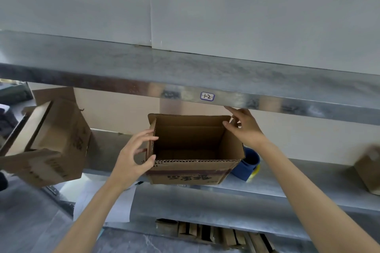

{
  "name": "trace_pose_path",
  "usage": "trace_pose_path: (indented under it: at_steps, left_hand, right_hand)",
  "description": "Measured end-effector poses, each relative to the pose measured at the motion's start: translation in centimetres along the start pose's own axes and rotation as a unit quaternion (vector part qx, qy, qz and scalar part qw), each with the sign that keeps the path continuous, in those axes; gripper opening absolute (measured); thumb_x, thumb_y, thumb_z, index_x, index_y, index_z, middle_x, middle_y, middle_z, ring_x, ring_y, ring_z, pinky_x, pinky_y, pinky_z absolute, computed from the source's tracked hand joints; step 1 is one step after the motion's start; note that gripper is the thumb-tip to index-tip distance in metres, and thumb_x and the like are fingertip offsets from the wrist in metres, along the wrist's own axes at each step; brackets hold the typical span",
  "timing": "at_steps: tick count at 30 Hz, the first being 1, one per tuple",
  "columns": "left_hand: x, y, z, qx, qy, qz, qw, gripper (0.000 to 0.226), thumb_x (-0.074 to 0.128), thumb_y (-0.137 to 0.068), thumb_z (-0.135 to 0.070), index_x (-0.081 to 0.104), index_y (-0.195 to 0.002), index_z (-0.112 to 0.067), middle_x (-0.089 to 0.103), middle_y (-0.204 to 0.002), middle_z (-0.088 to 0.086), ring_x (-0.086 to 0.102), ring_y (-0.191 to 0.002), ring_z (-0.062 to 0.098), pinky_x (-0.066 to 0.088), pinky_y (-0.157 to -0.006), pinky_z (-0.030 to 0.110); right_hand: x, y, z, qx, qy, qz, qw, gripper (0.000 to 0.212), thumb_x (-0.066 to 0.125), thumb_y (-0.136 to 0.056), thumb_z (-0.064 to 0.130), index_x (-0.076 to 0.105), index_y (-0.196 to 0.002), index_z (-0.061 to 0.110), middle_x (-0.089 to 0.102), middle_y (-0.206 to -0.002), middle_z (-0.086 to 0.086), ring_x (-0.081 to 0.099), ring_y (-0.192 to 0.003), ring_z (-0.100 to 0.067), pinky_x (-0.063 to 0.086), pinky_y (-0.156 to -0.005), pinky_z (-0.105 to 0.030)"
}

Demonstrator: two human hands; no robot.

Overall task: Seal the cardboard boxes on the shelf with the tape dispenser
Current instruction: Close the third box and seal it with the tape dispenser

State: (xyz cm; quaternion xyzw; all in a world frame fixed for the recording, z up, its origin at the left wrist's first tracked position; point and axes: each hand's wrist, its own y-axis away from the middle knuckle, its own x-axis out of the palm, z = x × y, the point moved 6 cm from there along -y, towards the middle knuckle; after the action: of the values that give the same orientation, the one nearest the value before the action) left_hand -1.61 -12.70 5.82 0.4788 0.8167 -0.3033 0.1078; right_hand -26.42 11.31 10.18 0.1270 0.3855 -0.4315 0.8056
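1. The metal shelf [287,183] before me carries an open cardboard box [191,176] at its front edge.
2. A blue-and-yellow object [247,167] sits just at the box's 3 o'clock.
3. Farther toward 3 o'clock, well apart, stands another box [368,172].

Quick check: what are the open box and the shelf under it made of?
Box: brown corrugated cardboard, matte; wavy fluting shows along its cut top edge. Shelf: apparently sheet metal, perhaps galvanised or stainless steel; grey with a dull, blotchy sheen.
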Motion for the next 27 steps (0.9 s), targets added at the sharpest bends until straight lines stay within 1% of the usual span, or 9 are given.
trace_pose_path:
  at_steps: [2,5,10,13,15,17,19,23,27]
  left_hand:
    - [0.2,0.0,-0.2,0.012,-0.005,0.022,1.000,0.051,0.074,-0.085,-0.006,0.060,-0.126,-0.034,0.046,-0.144,-0.021,0.043,-0.136,0.007,0.043,-0.102,0.013]
    - [0.3,-0.1,-0.2,0.003,-0.005,0.042,0.999,0.047,0.069,-0.085,-0.022,0.059,-0.127,-0.040,0.045,-0.144,-0.024,0.042,-0.136,0.003,0.040,-0.101,0.009]
    - [1.1,-0.3,0.6,-0.050,0.007,0.094,0.994,0.048,0.058,-0.082,-0.054,0.056,-0.130,-0.046,0.056,-0.134,-0.025,0.049,-0.130,0.002,0.040,-0.110,0.030]
    - [1.4,-0.7,1.3,-0.089,-0.004,0.114,0.989,0.059,0.058,-0.075,-0.076,0.055,-0.126,-0.046,0.063,-0.120,-0.029,0.055,-0.119,-0.004,0.039,-0.109,0.032]
    - [1.6,-1.0,1.6,-0.103,-0.025,0.124,0.987,0.068,0.057,-0.066,-0.088,0.054,-0.122,-0.048,0.065,-0.112,-0.030,0.057,-0.112,-0.006,0.041,-0.103,0.030]
    - [1.8,-1.4,1.7,-0.111,-0.050,0.123,0.985,0.066,0.062,-0.064,-0.086,0.053,-0.118,-0.049,0.066,-0.106,-0.031,0.058,-0.107,-0.008,0.046,-0.096,0.026]
    - [1.9,-1.8,1.6,-0.116,-0.061,0.105,0.986,0.054,0.070,-0.069,-0.072,0.052,-0.115,-0.049,0.067,-0.102,-0.028,0.060,-0.103,-0.004,0.051,-0.090,0.023]
    - [1.8,-2.2,1.5,-0.120,-0.059,0.066,0.989,0.038,0.078,-0.077,-0.047,0.054,-0.107,-0.046,0.065,-0.096,-0.031,0.057,-0.098,-0.013,0.049,-0.081,0.018]
    - [1.7,-2.3,1.6,-0.118,-0.067,0.066,0.989,0.040,0.079,-0.080,-0.040,0.054,-0.112,-0.042,0.063,-0.104,-0.025,0.060,-0.096,-0.003,0.050,-0.082,0.018]
  right_hand:
    - [0.4,-0.3,0.2,0.001,0.004,0.002,1.000,0.044,0.061,-0.096,0.034,0.052,-0.140,0.036,0.044,-0.125,0.000,0.053,-0.116,-0.021,0.042,-0.109,-0.040]
    - [1.0,-0.1,0.7,-0.007,0.006,0.009,1.000,0.044,0.061,-0.097,0.033,0.052,-0.140,0.036,0.039,-0.126,0.004,0.053,-0.114,-0.019,0.042,-0.108,-0.036]
    - [1.9,1.2,0.9,-0.039,-0.054,0.000,0.998,0.052,0.066,-0.094,0.028,0.046,-0.142,0.034,0.032,-0.137,0.002,0.057,-0.114,-0.013,0.047,-0.105,-0.032]
    - [2.2,2.0,0.9,-0.032,-0.083,0.014,0.996,0.057,0.065,-0.095,0.029,0.038,-0.146,0.037,0.029,-0.144,0.004,0.057,-0.115,-0.013,0.048,-0.099,-0.026]
    - [2.1,2.2,0.6,-0.018,-0.089,0.027,0.995,0.058,0.061,-0.097,0.035,0.033,-0.147,0.043,0.032,-0.144,0.009,0.060,-0.111,-0.009,0.047,-0.098,-0.028]
    - [1.7,2.4,0.2,-0.007,-0.118,0.042,0.992,0.056,0.057,-0.098,0.043,0.031,-0.146,0.049,0.036,-0.145,0.014,0.063,-0.107,-0.011,0.049,-0.100,-0.035]
    - [1.3,2.5,-0.2,-0.004,-0.120,0.059,0.991,0.054,0.055,-0.097,0.047,0.032,-0.146,0.050,0.038,-0.146,0.017,0.065,-0.104,-0.015,0.052,-0.098,-0.039]
    - [1.1,3.3,-0.2,-0.013,-0.069,0.085,0.994,0.070,0.063,-0.087,0.055,0.030,-0.148,0.044,0.030,-0.151,0.018,0.062,-0.105,-0.009,0.050,-0.087,-0.021]
    - [1.5,3.5,-0.2,-0.029,-0.068,0.089,0.993,0.089,0.065,-0.074,0.066,0.028,-0.151,0.041,0.025,-0.157,0.014,0.058,-0.112,-0.013,0.053,-0.089,-0.025]
